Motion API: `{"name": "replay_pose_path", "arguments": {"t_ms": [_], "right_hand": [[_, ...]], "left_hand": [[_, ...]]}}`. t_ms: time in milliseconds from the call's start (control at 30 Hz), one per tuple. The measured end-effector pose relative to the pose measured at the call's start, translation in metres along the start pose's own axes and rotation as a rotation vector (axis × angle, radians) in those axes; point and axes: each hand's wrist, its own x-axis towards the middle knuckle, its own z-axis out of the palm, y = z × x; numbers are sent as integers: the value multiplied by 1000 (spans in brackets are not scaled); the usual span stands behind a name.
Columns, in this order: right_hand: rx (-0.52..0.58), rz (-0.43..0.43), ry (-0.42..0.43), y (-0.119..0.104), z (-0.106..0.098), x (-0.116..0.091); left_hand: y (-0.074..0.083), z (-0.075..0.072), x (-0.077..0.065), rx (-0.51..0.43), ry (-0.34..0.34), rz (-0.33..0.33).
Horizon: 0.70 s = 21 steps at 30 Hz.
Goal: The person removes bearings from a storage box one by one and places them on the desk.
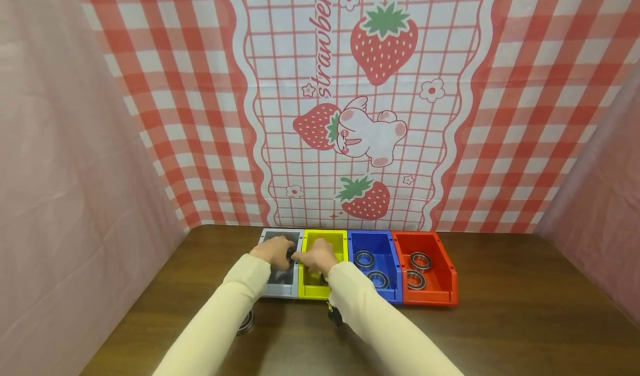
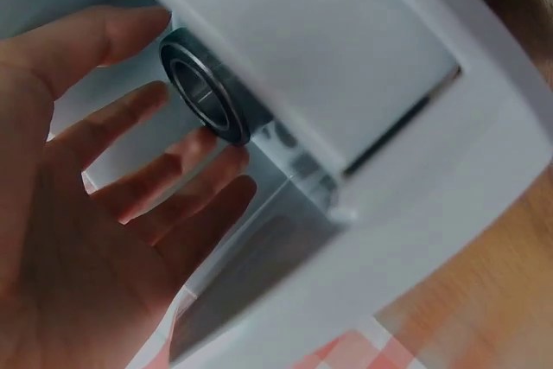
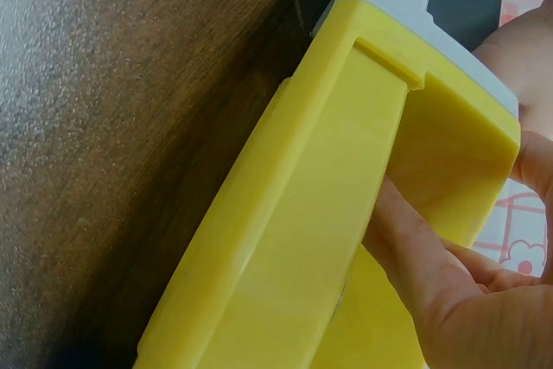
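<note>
My left hand (image 1: pixel 275 252) reaches into the grey bin (image 1: pixel 280 290) and grips a bearing (image 2: pixel 204 84). In the left wrist view, the thumb lies at its upper edge and other fingers at its lower edge, close behind the bin's front lip. My right hand (image 1: pixel 318 255) is over the yellow bin (image 1: pixel 314 295), its forefinger stretched left across the divider toward my left hand. One right digit dips behind the yellow front panel in the right wrist view, with nothing seen held. Another bearing (image 1: pixel 324 279) in the yellow bin is mostly hidden by that hand.
To the right, a blue bin (image 1: pixel 390 297) and a red bin (image 1: pixel 440 281) each contain two bearings. A loose bearing (image 1: pixel 246 322) lies on the wooden table (image 1: pixel 525 309), partly covered by the left sleeve. A checked strawberry cloth (image 1: pixel 325 198) hangs behind the bins.
</note>
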Motion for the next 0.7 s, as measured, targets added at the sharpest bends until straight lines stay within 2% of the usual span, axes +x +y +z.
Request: {"name": "replay_pose_path", "arguments": {"t_ms": [267, 700], "right_hand": [[7, -2, -8, 2, 0, -1], [14, -11, 27, 2, 2, 0]], "left_hand": [[3, 12, 0, 24, 18, -68], [5, 25, 1, 32, 93, -57]]}}
